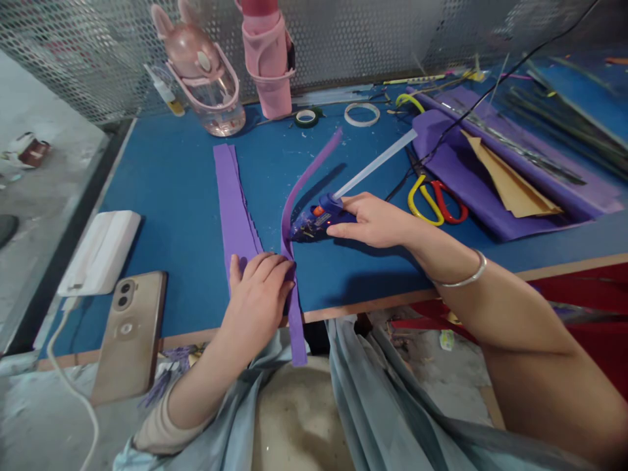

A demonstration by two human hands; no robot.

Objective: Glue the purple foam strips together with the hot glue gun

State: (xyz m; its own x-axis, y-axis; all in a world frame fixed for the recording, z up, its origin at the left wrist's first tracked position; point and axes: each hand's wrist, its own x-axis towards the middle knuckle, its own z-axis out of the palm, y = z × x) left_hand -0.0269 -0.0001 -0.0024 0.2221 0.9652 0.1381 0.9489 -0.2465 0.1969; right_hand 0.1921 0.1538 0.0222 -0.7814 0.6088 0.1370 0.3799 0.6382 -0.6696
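- The blue table (186,176) fills most of the view, with a bare wooden edge along the near side and a perforated metal screen behind it.
- A pile of purple sheets (471,176) lies at the far right, with a tan folded paper (510,180) on top and a black cable running across.
- A stack of flat purple strips (234,203) lies lengthwise left of centre, edges slightly stepped like a fanned deck.
- One purple strip (299,190) stands on its long edge and curves away towards the back of the table; its near end runs flat under the left hand and hangs over the table edge.
- The left hand (260,294) lies palm down, fingers together, pressing the near end of that strip and the stack's corner to the table.
- The right hand (375,219), a silver bangle on its wrist, is closed around a blue glue gun (314,221) with an orange trigger; a pale glue stick (375,163) pokes out of its back.
- The gun's nozzle touches the standing strip low down, just beyond the left hand's fingertips.
- A tan phone (128,333) and a white charger block (101,252) sit at the left.
- Yellow-and-red scissors (434,199) lie just right of the right hand.
- Two tape rolls (362,114) rest near the back, beside a pink bottle (267,62) and a clear bunny-lidded cup (203,75).
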